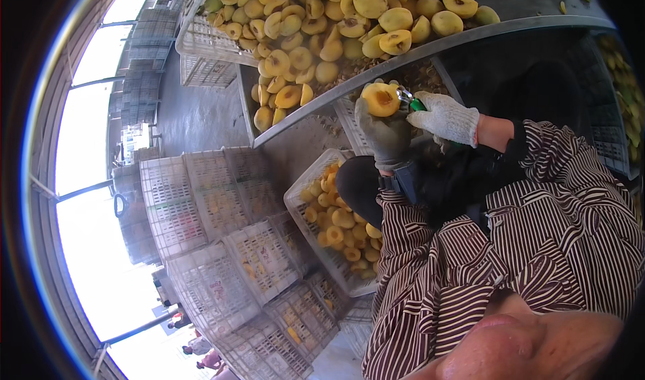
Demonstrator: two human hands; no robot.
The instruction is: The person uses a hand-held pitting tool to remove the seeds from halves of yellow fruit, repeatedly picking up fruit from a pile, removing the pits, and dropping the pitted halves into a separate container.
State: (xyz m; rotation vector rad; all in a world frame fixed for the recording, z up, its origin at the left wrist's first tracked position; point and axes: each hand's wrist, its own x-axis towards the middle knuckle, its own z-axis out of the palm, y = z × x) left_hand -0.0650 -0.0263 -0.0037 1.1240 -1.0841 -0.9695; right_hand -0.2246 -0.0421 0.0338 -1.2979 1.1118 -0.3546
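Note:
My left hand [386,135], in a soiled grey-green glove, holds up a halved yellow peach [379,103] with its cut face showing. A ragged, darker hollow lies in the middle of that face. Closed in a white knit glove, my right hand [449,118] grips a pitting tool with a green handle [417,104]. The tool's metal head [405,95] touches the right side of the peach half, and I cannot tell how deep its tip goes. Both hands are just on my side of the metal table edge [420,52].
Beyond the edge, many peaches [316,24], whole and halved, are heaped on the table. By my left knee stands a white crate [293,195] of halved peaches. Stacked crates [215,279] fill the left side. Another crate [608,141] with greenish-yellow fruit is at far right.

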